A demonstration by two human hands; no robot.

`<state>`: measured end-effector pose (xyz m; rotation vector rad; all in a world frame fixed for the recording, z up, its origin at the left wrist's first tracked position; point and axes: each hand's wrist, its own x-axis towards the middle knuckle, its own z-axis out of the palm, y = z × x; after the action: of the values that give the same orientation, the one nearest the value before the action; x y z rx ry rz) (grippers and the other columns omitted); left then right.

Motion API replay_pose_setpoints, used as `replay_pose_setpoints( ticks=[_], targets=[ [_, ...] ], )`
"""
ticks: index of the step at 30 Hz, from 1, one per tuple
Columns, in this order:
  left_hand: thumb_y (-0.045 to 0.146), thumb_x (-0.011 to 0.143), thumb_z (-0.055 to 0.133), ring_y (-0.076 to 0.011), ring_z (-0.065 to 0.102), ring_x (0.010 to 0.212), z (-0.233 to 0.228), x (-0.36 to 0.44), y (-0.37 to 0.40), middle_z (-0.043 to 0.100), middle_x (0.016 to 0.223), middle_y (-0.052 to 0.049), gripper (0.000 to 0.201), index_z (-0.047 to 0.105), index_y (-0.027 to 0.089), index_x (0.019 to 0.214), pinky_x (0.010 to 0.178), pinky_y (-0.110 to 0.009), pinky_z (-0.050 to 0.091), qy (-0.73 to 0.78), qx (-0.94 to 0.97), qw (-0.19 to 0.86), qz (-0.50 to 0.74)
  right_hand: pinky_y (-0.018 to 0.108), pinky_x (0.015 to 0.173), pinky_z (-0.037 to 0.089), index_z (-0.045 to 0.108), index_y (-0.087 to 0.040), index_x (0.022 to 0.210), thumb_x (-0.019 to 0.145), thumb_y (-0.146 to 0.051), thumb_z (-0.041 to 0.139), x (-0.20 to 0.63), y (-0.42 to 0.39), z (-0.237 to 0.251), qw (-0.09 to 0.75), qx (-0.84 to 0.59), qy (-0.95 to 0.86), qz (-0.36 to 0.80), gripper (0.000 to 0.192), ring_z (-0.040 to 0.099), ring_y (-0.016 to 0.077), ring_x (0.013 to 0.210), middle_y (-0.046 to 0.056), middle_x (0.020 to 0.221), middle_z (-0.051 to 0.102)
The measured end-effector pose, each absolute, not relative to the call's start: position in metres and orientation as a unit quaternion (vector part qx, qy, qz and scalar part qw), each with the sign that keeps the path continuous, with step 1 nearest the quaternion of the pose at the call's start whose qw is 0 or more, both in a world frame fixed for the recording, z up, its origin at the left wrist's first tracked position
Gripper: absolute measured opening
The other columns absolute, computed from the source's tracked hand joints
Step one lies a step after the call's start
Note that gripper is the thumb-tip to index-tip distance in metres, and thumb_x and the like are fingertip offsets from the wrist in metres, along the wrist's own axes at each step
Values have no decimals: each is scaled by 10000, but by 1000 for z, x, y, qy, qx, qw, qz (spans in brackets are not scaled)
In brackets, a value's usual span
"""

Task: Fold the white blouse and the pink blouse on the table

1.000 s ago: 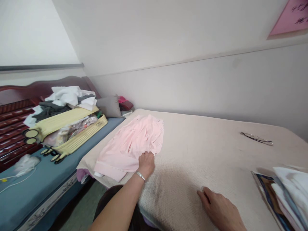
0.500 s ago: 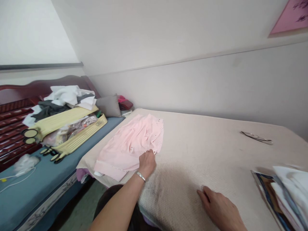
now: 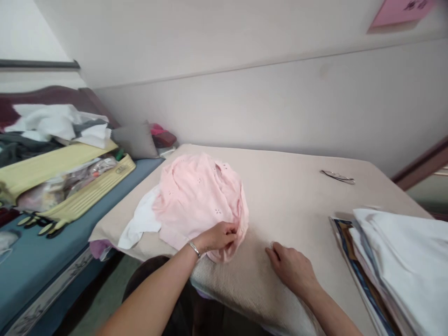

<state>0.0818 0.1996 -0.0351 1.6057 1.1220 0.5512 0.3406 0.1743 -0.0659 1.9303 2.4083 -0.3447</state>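
A pink garment [image 3: 196, 196] with small cut-out flower patterns lies bunched on the cream-covered surface [image 3: 280, 186], left of centre. My left hand [image 3: 220, 235], with a bracelet at the wrist, has its fingers closed on the garment's near right edge. White cloth [image 3: 142, 219] sticks out from under its left side. To the right, my right hand [image 3: 292, 266] rests low on the cover, apart from the garment. Its fingers are curled with thumb and forefinger together; a tiny pale spot shows at the tips, too small to name.
Folded clothes [image 3: 406, 261] are stacked at the right, with eyeglasses [image 3: 338, 177] behind them. On the left, a blue bed [image 3: 45, 270] holds a yellow folding piece [image 3: 84, 186], a heap of cloth [image 3: 52, 121] and a grey pillow [image 3: 136, 140]. A wall [image 3: 245, 107] runs along the back.
The garment's near right edge has been lifted and bunched by my left hand, and white cloth now shows at its left. My right hand stays closed on the cover. The view has shifted.
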Motion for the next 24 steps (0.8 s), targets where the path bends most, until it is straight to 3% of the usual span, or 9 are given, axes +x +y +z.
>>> replay_pose_setpoints(
  ticks=[4, 7, 10, 13, 15, 18, 24],
  targets=[
    [220, 794, 518, -105, 383, 651, -40, 80, 202, 407, 668, 55, 126, 469, 178, 685, 616, -238, 310, 450, 665, 543, 245, 290, 578, 339, 591, -207, 867, 1039, -383, 353, 338, 172, -66, -4, 617, 780, -105, 343, 702, 249, 749, 83, 797, 711],
    [253, 819, 550, -107, 396, 680, -42, 83, 201, 420, 698, 51, 144, 491, 172, 716, 643, -234, 329, 421, 655, 573, 255, 288, 593, 410, 580, -191, 1002, 1028, -317, 384, 332, 165, -66, -88, 598, 790, -101, 234, 693, 211, 742, 81, 949, 716],
    [338, 853, 598, -105, 410, 666, -43, 89, 196, 442, 703, 47, 218, 520, 164, 747, 632, -233, 339, 407, 631, 613, 246, 317, 756, 522, 498, -178, 1297, 1014, -210, 390, 324, 154, -62, -208, 512, 831, -69, 305, 689, 218, 989, 142, 1285, 633],
    [411, 861, 643, -100, 431, 655, -44, 97, 188, 506, 729, 30, 275, 587, 145, 822, 618, -232, 346, 389, 600, 662, 225, 358, 958, 515, 427, -184, 1421, 945, -62, 394, 315, 142, -58, -239, 385, 891, -33, 492, 603, 234, 1202, 163, 1481, 496],
    [433, 853, 670, -95, 440, 652, -45, 102, 184, 538, 739, 21, 305, 613, 133, 842, 618, -230, 350, 370, 586, 687, 217, 361, 923, 535, 497, -176, 1340, 904, -28, 411, 309, 135, -57, -221, 338, 915, -24, 468, 633, 232, 1107, 158, 1442, 529],
    [437, 829, 710, -86, 441, 635, -48, 105, 182, 530, 699, 28, 335, 598, 127, 773, 619, -227, 355, 366, 575, 697, 219, 339, 809, 549, 572, -170, 1134, 892, -28, 421, 301, 129, -57, -204, 320, 924, -53, 318, 649, 213, 924, 131, 1214, 638],
    [346, 850, 685, -143, 615, 810, -42, 103, 190, 675, 858, -47, 230, 677, 119, 885, 812, -284, 470, 344, 591, 685, 250, 257, 644, 454, 513, -209, 970, 998, -154, 337, 312, 140, -50, -236, 414, 847, -235, 186, 614, 152, 710, 40, 887, 643]
  ],
)
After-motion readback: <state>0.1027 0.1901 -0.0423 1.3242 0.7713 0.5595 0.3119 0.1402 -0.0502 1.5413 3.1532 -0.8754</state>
